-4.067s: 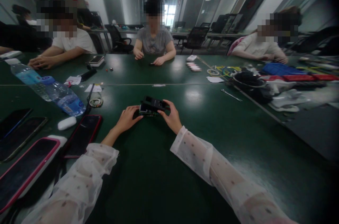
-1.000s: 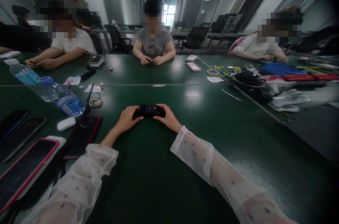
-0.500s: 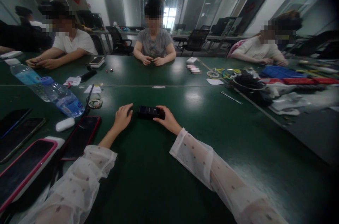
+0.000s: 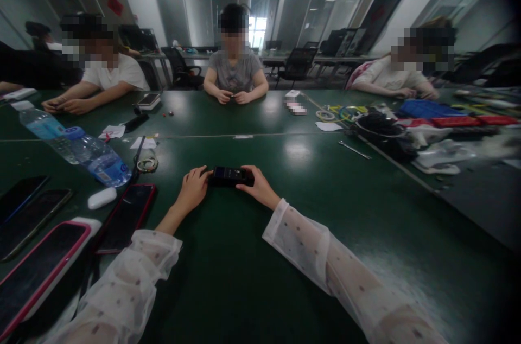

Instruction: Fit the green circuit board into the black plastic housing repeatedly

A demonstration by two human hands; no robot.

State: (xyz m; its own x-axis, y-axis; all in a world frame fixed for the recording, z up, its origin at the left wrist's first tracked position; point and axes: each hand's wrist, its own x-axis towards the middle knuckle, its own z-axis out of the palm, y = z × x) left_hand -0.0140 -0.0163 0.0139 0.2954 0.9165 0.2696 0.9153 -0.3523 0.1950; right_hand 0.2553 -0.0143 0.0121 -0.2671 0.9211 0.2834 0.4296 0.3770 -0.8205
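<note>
A small black handheld device with a screen (image 4: 230, 174) lies on the green table in front of me. My right hand (image 4: 256, 184) grips its right end, thumb at the near side and fingers over the far side. My left hand (image 4: 195, 186) is at the device's left end, its fingers bent together and the fingertips meeting that edge. What sits between the left fingertips is too dark and small to make out. Sheer white dotted sleeves cover both forearms.
On the left are several phones, including a red-edged phone (image 4: 128, 216), a white earbud case (image 4: 102, 198), a bracelet (image 4: 147, 164) and water bottles (image 4: 100, 162). A wrench (image 4: 354, 150) lies right, near piled cables (image 4: 376, 129). Three people sit across the table (image 4: 280, 214).
My left hand has moved right, closing the gap to the device's left end. A small dark piece seen at its fingertips before is now hidden. My right hand keeps its grip.
</note>
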